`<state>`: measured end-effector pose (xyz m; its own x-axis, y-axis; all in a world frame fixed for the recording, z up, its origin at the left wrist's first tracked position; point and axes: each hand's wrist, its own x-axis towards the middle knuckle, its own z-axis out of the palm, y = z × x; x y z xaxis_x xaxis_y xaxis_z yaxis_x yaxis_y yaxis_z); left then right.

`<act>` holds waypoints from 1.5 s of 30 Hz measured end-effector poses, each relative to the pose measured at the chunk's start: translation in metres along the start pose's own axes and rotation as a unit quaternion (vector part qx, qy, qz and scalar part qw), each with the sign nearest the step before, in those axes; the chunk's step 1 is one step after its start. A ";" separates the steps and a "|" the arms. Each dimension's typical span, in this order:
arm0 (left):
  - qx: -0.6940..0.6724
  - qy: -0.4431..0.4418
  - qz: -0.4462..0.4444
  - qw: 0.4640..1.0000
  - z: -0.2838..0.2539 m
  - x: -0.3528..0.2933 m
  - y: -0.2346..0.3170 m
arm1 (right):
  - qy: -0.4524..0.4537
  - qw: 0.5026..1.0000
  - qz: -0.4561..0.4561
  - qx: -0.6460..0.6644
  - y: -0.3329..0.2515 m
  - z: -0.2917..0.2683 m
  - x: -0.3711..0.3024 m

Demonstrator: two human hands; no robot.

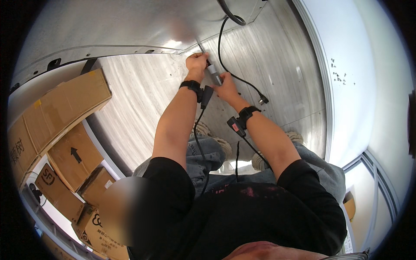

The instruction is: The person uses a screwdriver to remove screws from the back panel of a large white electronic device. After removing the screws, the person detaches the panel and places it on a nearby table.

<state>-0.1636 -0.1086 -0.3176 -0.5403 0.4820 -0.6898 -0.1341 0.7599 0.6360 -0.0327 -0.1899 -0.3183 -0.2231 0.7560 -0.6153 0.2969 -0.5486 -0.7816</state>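
A screwdriver (212, 70) with a thick grey handle is between my two hands. Its thin shaft points away from me at the lower corner of the large metal panel (130, 26). My right hand (226, 86) is closed round the rear of the handle. Further forward, my left hand (197, 63) has its fingers pinched at the shaft, close to the panel's bottom edge. What the tip touches is too small to tell. Each wrist carries a black strap with a cabled device.
On the floor right of my hands, a black power cord (219, 47) ends in a plug (263, 100). Cardboard boxes (69, 97) stand stacked at the left, some on a rack. A white wall (342, 56) bounds the right. My shoes (260, 161) are just below my forearms.
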 end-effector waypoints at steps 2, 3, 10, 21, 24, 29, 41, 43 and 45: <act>0.017 -0.012 -0.007 1.000 -0.002 0.008 0.001 | -0.096 0.976 0.095 0.169 -0.004 -0.006 -0.001; 0.013 -0.024 -0.009 1.000 -0.002 0.008 0.003 | -0.152 0.937 0.151 0.275 -0.002 -0.015 0.002; -0.069 -0.079 -0.017 0.994 -0.001 0.005 0.002 | -0.150 0.966 0.107 0.182 0.009 -0.027 0.007; 0.077 -0.036 -0.003 0.996 -0.005 0.017 -0.010 | -0.039 0.991 -0.019 -0.126 -0.002 -0.002 0.003; 0.063 -0.079 -0.023 0.995 -0.006 0.009 -0.001 | -0.171 0.968 0.136 0.126 -0.014 -0.020 0.007; -0.042 -0.111 -0.092 0.989 -0.001 -0.005 0.011 | -0.198 0.970 0.103 0.097 0.000 -0.035 0.012; 0.064 -0.023 -0.014 0.998 -0.006 0.012 0.003 | -0.195 0.967 0.120 0.111 -0.026 -0.026 0.006; 0.074 -0.026 -0.004 0.997 -0.003 0.010 0.005 | -0.232 0.951 0.122 0.163 -0.014 -0.029 0.012; 0.074 -0.042 0.004 0.996 -0.003 0.012 0.003 | -0.217 0.970 0.095 0.061 -0.013 -0.029 0.013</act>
<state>-0.1734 -0.1016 -0.3229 -0.4681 0.5193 -0.7150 -0.0019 0.8086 0.5884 -0.0128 -0.1628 -0.3134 -0.5525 0.4308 -0.7135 0.2646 -0.7212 -0.6403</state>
